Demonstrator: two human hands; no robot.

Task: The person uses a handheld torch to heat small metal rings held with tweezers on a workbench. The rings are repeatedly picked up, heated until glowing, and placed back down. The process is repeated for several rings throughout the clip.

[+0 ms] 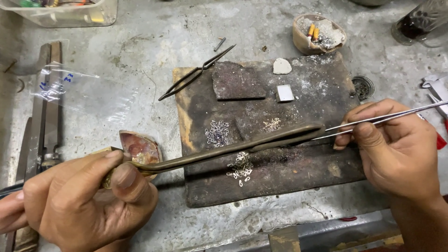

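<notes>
Left hand (79, 200), lower left of frame, is clenched round the grip of a long bent brass torch pipe (224, 150); its long axis runs left to right, rising slightly, nozzle ending mid-frame over the dark charred soldering board (322, 140). Right hand (396, 149), right edge, pinches steel tweezers (373, 122), tips pointing left, almost meeting the nozzle. Two heaps of small silver links (240, 167) lie just below the pipe, centre frame, about midway between the hands. Spare black tweezers (196, 72) sit at the board's upper left.

A scuffed grey workbench (154, 32) carries a charred soldering board (322, 154) beneath the fingers. Black tweezers (196, 73), a plastic bag (84, 93) and an ashtray (319, 33) lie beyond the fingertips.
</notes>
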